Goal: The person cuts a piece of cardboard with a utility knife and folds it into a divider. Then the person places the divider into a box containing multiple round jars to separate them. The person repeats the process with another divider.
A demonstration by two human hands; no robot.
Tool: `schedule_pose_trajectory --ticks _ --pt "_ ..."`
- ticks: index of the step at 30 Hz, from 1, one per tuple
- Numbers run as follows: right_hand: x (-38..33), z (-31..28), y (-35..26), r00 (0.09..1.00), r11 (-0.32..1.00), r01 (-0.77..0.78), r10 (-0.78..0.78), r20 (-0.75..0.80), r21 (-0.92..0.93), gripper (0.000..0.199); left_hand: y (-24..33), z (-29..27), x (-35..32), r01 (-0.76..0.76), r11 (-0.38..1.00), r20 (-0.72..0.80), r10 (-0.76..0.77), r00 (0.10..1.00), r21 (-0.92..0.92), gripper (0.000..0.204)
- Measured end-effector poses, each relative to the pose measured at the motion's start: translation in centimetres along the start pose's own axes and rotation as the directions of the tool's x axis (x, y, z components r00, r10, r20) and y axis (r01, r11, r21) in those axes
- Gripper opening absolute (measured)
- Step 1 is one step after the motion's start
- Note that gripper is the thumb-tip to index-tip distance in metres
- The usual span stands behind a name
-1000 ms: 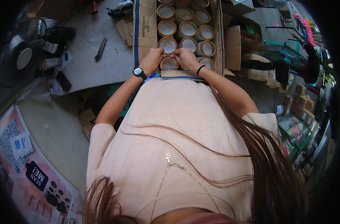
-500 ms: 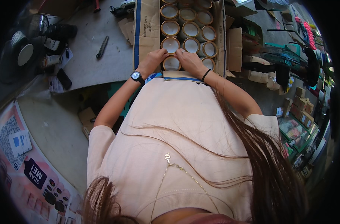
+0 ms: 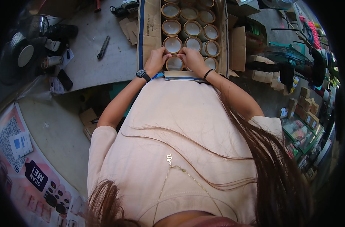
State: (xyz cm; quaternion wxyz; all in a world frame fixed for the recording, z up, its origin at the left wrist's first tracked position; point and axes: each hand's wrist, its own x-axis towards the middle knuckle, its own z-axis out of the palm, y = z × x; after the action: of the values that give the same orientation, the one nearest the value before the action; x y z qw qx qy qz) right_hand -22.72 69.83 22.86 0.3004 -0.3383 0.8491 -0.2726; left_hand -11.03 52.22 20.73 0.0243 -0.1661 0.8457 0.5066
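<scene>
Both hands close around one roll of brown packing tape [image 3: 174, 63] at the near end of an open cardboard carton [image 3: 149, 30]. The left hand [image 3: 156, 60] cups the roll's left side, fingers curled over its rim; the right hand [image 3: 192, 60] does the same on the right side, and the fingertips nearly meet above the roll. The roll sits in the row closest to the person, just behind the carton's near flap [image 3: 184, 75] with its blue stripe. A black wristwatch [image 3: 142, 74] is on the left wrist and a thin dark band [image 3: 207, 73] on the right.

Beyond the hands the other tape rolls [image 3: 191, 28] stand packed rim to rim in rows, touching one another and reaching the carton's walls, so little free room shows inside. The left flap lies flat on the grey tabletop [image 3: 104, 64], which is open to the left as far as a dark pen-like tool [image 3: 103, 47]. A table fan [image 3: 23, 53] stands at the far left edge. Smaller cartons [image 3: 263, 75] crowd the right side.

Against the earlier frames the hands have shifted slightly toward the middle of the row, the right hand drawing closer to the left, and the view has swung a little.
</scene>
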Motion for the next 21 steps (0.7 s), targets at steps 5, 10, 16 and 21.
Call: schedule_pose_trajectory --ticks 5,10,16,21 --pt "1.7 -0.4 -0.1 0.954 0.933 -0.279 0.242 0.179 0.227 0.031 -0.3 1.0 0.5 0.091 0.995 -0.098 -0.094 0.991 -0.038 0.027" --pt "3.7 0.3 1.7 0.913 0.881 -0.384 0.318 0.257 0.275 0.027 -0.5 1.3 1.0 0.128 0.990 -0.100 -0.134 0.986 -0.059 0.031" --pt "2.9 0.4 1.2 0.920 0.864 -0.381 0.318 0.231 0.328 0.027 -0.4 1.3 0.8 0.128 0.988 -0.101 -0.136 0.986 -0.088 0.030" --pt "3.2 1.7 1.6 0.934 0.882 -0.354 0.318 0.161 0.311 0.026 0.0 1.5 0.8 0.156 0.986 -0.080 -0.160 0.984 -0.056 0.028"
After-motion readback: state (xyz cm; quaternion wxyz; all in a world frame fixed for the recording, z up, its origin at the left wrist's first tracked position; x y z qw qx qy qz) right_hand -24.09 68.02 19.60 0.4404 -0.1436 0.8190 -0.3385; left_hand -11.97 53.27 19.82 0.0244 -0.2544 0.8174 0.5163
